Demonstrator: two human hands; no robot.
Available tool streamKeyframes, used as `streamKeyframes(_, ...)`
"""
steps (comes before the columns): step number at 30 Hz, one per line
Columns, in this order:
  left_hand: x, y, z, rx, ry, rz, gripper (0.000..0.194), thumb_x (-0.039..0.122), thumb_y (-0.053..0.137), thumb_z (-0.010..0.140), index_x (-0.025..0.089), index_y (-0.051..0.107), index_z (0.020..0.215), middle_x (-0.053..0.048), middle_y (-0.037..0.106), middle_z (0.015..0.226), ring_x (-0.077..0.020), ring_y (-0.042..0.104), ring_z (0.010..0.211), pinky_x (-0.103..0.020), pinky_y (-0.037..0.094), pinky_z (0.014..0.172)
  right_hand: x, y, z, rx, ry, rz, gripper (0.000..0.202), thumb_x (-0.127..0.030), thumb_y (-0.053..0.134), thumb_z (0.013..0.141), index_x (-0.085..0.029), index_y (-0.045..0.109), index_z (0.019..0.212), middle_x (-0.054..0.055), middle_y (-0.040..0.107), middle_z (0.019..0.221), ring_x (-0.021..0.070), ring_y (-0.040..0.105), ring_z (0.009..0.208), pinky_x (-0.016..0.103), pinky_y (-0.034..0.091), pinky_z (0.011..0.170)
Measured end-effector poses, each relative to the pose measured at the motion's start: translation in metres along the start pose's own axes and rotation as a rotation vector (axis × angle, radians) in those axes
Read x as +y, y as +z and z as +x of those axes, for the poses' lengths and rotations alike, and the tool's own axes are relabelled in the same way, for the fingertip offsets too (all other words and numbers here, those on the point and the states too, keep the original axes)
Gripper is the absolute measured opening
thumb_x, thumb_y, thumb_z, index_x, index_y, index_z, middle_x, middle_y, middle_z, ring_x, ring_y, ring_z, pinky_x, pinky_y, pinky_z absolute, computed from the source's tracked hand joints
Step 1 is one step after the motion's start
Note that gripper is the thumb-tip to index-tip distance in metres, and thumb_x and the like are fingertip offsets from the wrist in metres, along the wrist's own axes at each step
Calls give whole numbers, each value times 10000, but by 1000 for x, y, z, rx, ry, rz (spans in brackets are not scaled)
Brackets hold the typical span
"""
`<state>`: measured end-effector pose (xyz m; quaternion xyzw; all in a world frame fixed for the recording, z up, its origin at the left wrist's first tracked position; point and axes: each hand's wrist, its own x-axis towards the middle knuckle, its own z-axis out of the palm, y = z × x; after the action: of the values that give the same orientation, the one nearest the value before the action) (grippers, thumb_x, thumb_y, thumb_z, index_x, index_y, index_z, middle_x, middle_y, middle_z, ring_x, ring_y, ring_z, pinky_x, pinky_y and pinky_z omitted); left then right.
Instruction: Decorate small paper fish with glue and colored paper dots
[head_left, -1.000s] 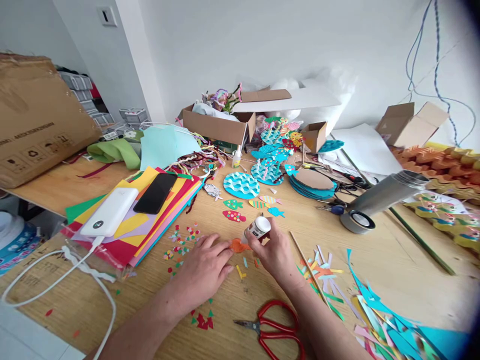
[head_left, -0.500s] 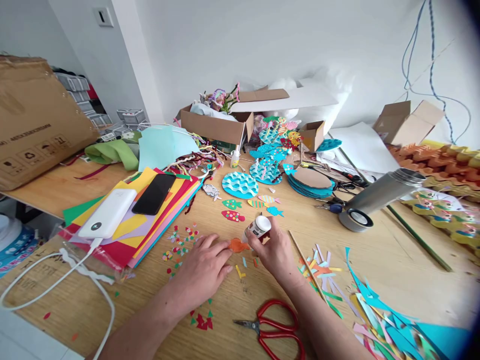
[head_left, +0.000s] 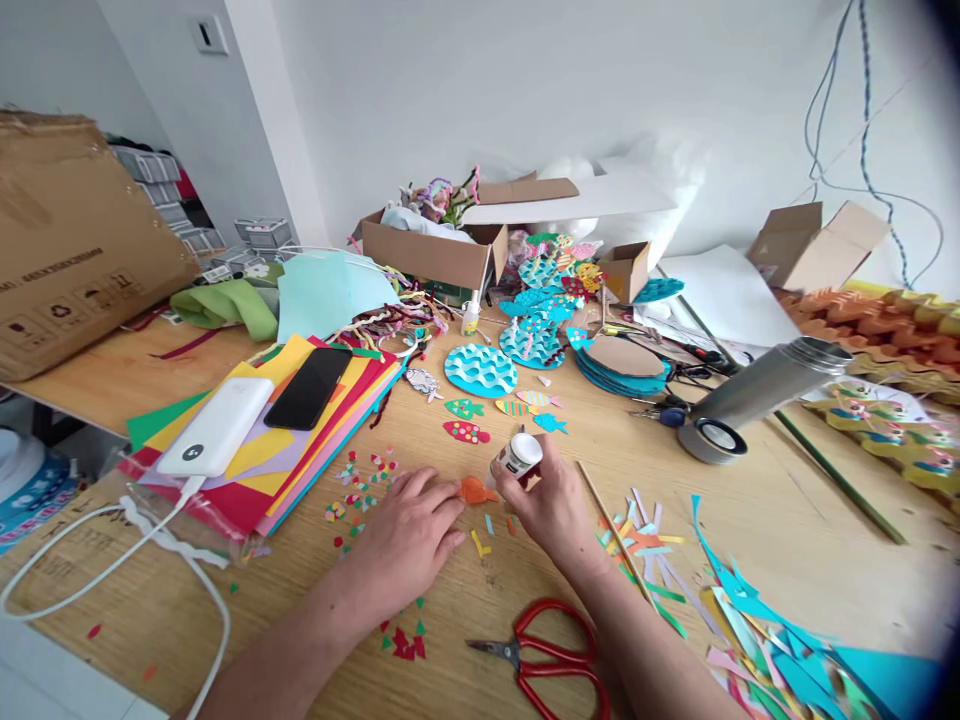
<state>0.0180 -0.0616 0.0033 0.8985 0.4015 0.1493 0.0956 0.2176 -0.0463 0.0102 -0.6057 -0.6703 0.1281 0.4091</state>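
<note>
My right hand grips a small white glue bottle, tipped down so its nozzle meets an orange paper fish lying on the wooden table. My left hand rests flat on the table, with its fingertips pinning the left side of the orange fish. Beyond the hands lie several finished paper fish, among them a red dotted fish and a green fish. Small coloured paper bits are scattered to the left of my left hand.
Red scissors lie near the front edge. A stack of coloured paper holds a white power bank and a black phone. A steel flask, its lid, a wooden stick, paper offcuts and blue wave discs surround the hands.
</note>
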Motion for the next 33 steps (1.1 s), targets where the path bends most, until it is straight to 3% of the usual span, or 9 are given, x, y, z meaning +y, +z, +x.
streamKeyframes(22, 2, -1, 2, 12, -2, -1, 300, 222, 621, 888, 207, 630, 1187, -43, 639, 1245, -283, 488, 1191, -496, 422, 1022, -2, -2, 1, -31, 3, 60, 174, -363, 550, 796, -246, 421, 803, -6, 622, 643, 133, 551, 488, 216, 414, 468)
streamKeyframes(33, 0, -2, 0, -1, -7, -4, 307, 230, 607, 899, 215, 615, 1205, -28, 627, 1265, -281, 476, 1200, -494, 418, 1020, -4, -4, 0, -45, -15, 40, 173, -335, 547, 780, -252, 396, 762, -44, 552, 569, 125, 520, 464, 217, 400, 477)
